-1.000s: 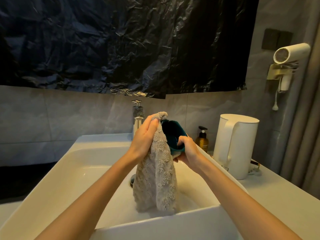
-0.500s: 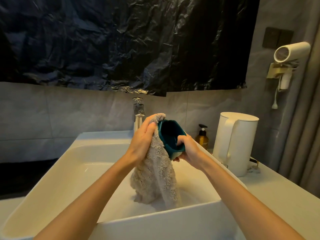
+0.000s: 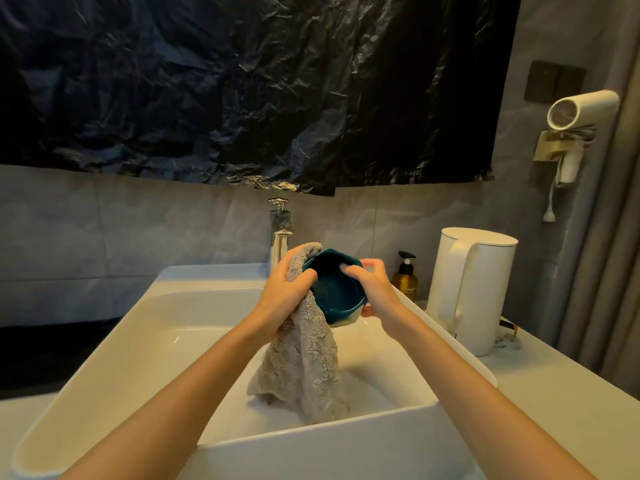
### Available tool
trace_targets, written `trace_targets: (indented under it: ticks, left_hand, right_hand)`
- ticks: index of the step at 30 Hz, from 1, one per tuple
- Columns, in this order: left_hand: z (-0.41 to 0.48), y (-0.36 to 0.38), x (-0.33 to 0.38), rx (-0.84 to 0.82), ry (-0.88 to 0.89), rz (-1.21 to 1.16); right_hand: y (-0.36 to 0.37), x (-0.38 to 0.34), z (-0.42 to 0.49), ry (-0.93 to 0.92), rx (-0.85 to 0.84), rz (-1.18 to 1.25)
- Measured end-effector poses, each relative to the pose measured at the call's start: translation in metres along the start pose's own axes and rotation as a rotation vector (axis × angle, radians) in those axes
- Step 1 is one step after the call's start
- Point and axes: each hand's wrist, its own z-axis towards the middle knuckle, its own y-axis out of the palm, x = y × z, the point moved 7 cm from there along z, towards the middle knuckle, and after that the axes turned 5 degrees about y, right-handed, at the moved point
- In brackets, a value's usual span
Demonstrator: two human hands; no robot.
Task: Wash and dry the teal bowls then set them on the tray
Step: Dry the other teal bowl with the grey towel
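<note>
A teal bowl (image 3: 337, 292) with an angular rim is held above the white sink (image 3: 145, 327), its opening tilted toward me. My right hand (image 3: 372, 292) grips its right rim, fingers inside and thumb underneath. My left hand (image 3: 285, 292) presses a fluffy grey towel (image 3: 304, 368) against the bowl's left rim and outer wall. The towel hangs down into the basin. No tray is in view.
A chrome faucet (image 3: 280, 237) stands behind the bowl. On the counter to the right are an amber pump bottle (image 3: 405, 282) and a white kettle (image 3: 471, 289). A hair dryer (image 3: 581, 109) hangs on the right wall. Black plastic sheeting (image 3: 242, 88) covers the wall above.
The bowl has turned so its opening faces me more. My left hand with the towel shifted around the rim, and my right fingers moved inside the bowl.
</note>
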Motion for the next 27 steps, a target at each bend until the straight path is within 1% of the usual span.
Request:
trace_targets:
  ticks: [1,3,5,7,9,11,15,17,20,25,27]
  left_hand:
    - [0.0,-0.001,-0.003,0.038,-0.009,-0.015]
    - [-0.002,-0.002,-0.008,0.078,-0.032,-0.052]
    - [-0.002,-0.005,-0.01,0.158,-0.064,-0.112]
    - [-0.002,-0.008,-0.009,0.225,-0.072,-0.152]
    - [-0.002,-0.006,-0.007,0.248,-0.03,-0.146]
    - [-0.002,-0.002,-0.003,0.215,0.025,-0.093]
    - [-0.008,0.015,0.009,0.076,0.195,0.08]
    - [-0.012,0.021,0.014,0.056,0.265,0.165]
    - [-0.016,0.028,0.017,0.075,0.297,0.254]
    - [-0.01,0.015,0.026,0.142,0.317,0.15]
    - [-0.003,0.006,0.024,0.146,0.281,0.146]
  right_hand:
    - [0.002,0.005,0.002,0.079,-0.008,0.045]
    - [0.009,0.015,0.002,0.21,-0.076,0.122]
    - [0.015,0.018,-0.001,0.257,-0.124,0.204]
    - [0.019,0.018,-0.003,0.23,-0.114,0.235]
    - [0.028,0.016,-0.005,0.184,-0.086,0.256]
    - [0.031,0.015,-0.005,0.15,-0.016,0.267]
    - [0.019,0.011,-0.001,0.074,0.112,0.352]
    - [0.009,0.007,0.002,0.011,0.196,0.346]
    - [0.0,0.0,0.001,-0.07,0.278,0.252]
    - [0.007,-0.009,-0.004,-0.162,0.214,0.14]
    - [0.009,-0.013,-0.006,-0.208,0.182,0.096]
